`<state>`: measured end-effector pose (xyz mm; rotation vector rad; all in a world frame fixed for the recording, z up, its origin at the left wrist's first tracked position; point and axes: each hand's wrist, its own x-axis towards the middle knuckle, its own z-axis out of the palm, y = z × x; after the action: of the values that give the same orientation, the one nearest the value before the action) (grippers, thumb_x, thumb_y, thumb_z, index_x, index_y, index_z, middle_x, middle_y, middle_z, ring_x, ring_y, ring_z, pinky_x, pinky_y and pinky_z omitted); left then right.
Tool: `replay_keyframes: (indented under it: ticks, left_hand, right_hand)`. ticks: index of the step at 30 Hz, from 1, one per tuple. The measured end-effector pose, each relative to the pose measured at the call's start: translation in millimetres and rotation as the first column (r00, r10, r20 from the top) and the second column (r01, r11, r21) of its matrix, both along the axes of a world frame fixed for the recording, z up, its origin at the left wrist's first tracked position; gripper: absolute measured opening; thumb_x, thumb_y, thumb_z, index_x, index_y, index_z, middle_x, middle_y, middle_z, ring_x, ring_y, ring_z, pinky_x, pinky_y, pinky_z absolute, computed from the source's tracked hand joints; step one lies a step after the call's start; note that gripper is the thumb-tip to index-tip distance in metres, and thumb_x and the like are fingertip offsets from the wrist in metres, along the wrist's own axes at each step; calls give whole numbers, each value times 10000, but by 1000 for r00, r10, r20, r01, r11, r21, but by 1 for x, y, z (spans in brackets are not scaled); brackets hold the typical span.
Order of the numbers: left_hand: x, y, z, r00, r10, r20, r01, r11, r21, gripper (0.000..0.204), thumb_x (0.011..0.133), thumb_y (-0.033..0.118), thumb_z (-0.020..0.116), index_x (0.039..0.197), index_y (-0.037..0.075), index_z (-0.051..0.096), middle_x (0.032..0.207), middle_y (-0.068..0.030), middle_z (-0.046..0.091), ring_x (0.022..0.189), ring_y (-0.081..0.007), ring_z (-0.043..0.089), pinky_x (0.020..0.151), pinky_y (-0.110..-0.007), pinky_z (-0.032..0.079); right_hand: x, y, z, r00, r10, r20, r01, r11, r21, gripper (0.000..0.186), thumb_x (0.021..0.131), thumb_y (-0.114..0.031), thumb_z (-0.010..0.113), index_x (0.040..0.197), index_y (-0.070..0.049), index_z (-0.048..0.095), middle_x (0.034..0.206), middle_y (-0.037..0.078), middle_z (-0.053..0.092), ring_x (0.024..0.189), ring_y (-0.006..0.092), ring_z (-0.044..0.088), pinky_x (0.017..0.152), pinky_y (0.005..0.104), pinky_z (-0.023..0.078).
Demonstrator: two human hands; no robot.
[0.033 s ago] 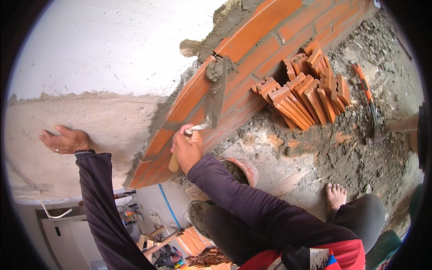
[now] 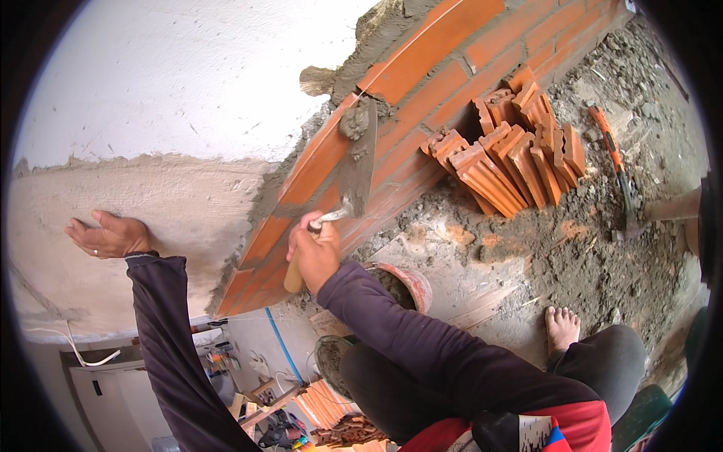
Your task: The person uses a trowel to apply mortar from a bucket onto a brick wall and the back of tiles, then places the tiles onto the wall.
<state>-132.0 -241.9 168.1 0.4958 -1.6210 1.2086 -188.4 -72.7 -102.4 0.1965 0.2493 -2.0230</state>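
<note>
One trowel extends from the right hand; its fingers close round the handle. Mortar rests on the end farthest from these fingers, beside the bricks. Step in hand, by judgement: filling between bricks; next move likely calls for a controlled push off the trowel. Left hand: fingers slightly spread, apparently against the plaster, well left of the right fingers

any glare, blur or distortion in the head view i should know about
Head view: the white upper wall is bright and nearly washed out; the fisheye lens bends the brick wall, and black corners frame the picture; the right hand and trowel show no obvious motion blur; background clutter at lower left is too small to read clearly.
</note>
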Motion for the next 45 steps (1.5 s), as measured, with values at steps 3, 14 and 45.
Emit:
replay_keyframes:
  ticks: [3, 14, 45]
  left_hand:
    - [-2, -2, -2, 1000, -3, 13, 3, 1000, -8, 594, 952, 366, 480, 1385, -38, 437, 1463, -280, 406, 1381, -432, 341, 1147, -529, 241]
    - [2, 0, 4, 999, -2, 36, 3, 1000, -14, 613, 961, 383, 457, 1389, -54, 423, 1451, -281, 421, 1369, -435, 345, 1140, -538, 244]
    - [1, -1, 4, 999, 6, 35, -5, 1000, -29, 581, 942, 334, 488, 1375, -50, 439, 1443, -290, 424, 1364, -432, 366, 1132, -527, 265]
  right_hand:
    - [-4, 29, -12, 983, 142, 113, -116, 972, -206, 158, 873, 49, 491, 909, -91, 426, 726, 57, 504, 611, 167, 501, 528, 324, 459]
    - [-72, 105, -49, 713, -277, -644, 390, 920, 36, 118, 866, 24, 487, 970, -28, 508, 805, 89, 585, 711, 140, 573, 657, 303, 495]
    - [-52, 29, -14, 968, -74, -240, 112, 982, 149, 214, 1050, -266, 470, 1018, -71, 388, 734, 40, 484, 582, 118, 515, 481, 280, 486]
